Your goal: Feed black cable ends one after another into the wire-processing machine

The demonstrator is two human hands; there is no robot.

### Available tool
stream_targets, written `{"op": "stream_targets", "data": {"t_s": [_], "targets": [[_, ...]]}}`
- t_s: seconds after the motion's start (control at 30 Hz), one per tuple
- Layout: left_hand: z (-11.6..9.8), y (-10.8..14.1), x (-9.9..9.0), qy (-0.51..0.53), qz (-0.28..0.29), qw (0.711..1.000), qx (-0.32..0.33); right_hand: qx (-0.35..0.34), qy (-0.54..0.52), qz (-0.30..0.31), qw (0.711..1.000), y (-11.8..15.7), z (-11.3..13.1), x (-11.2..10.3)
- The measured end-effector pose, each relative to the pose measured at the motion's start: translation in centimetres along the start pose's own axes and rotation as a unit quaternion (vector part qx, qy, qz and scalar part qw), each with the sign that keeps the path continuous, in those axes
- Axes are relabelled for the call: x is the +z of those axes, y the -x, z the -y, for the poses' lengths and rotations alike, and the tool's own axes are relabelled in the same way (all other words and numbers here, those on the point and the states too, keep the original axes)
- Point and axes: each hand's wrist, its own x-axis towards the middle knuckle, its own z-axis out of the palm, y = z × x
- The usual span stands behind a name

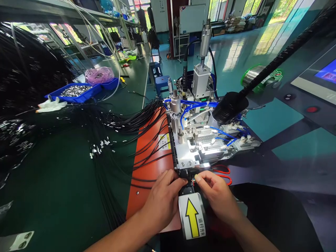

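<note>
At the front of a silver machine (185, 154), both hands meet over a narrow black track. My left hand (165, 196) is closed, thumb and fingers pressed together at the track's left edge; what they hold is hidden. From the right, my right hand (216, 192) pinches at a tiny part with bits of colour, too small to name. Just below the fingertips is a white plate with a yellow arrow (193, 218). Black cables (147, 157) lie across the orange-red board (151, 171) beside my left hand. Red-handled scissors (223, 169) lie right behind my right hand.
Cable bundles with metal ends (99, 148) lie on the green mat (65, 175). Farther left stand a blue tray (78, 99) of small metal parts and a white glove (51, 105). A black hose (233, 105) slants over the machine. A solder wire spool (258, 78) stands at right.
</note>
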Motion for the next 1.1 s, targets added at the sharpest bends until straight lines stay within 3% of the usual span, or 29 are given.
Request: {"op": "stream_targets", "data": {"t_s": [0.77, 0.93, 1.1], "targets": [[0.1, 0.0, 0.2, -0.037, 0.001, 0.999, 0.020, -0.003, 0.016, -0.014, 1.000, -0.3, -0.6, 0.5], [0.0, -0.2, 0.2, -0.047, -0.004, 0.998, 0.027, 0.023, -0.001, -0.029, 0.999, 0.3, -0.7, 0.2], [0.1, -0.1, 0.3, -0.039, -0.002, 0.999, 0.022, 0.010, 0.051, 0.007, 0.999, 1.5, -0.1, -0.4]]}}
